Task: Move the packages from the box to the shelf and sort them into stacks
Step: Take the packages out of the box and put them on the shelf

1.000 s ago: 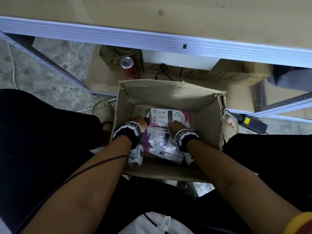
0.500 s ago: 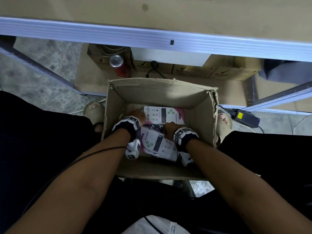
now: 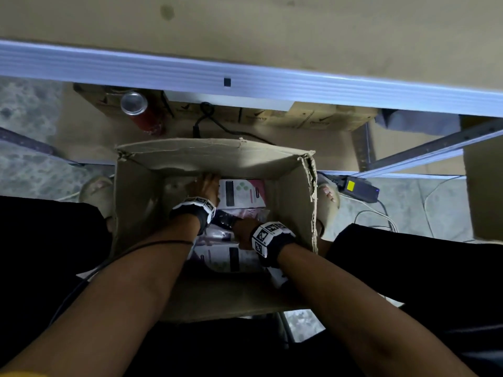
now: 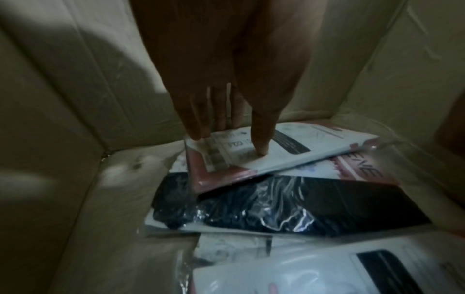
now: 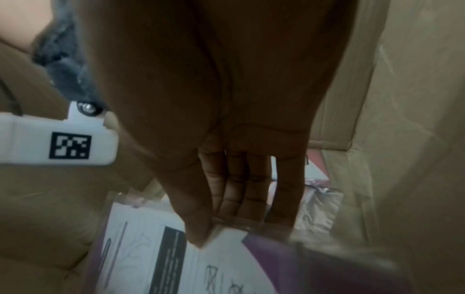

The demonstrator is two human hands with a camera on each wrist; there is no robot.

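Observation:
An open cardboard box stands on the floor between my feet, below the shelf edge. Several flat packages in clear sleeves lie inside. My left hand is at the far left corner and pinches the end of a white and pink package, thumb on top. A black package lies under it. My right hand pinches the edge of another white package, the nearer one, thumb above and fingers behind the edge.
A red can, a black cable and brown cartons sit under the shelf behind the box. A power adapter with a yellow label and white cords lie on the floor to the right. A sandalled foot flanks the box.
My left hand has reached from the near left of the box to the far package. My right hand has drawn back toward me on the nearer package.

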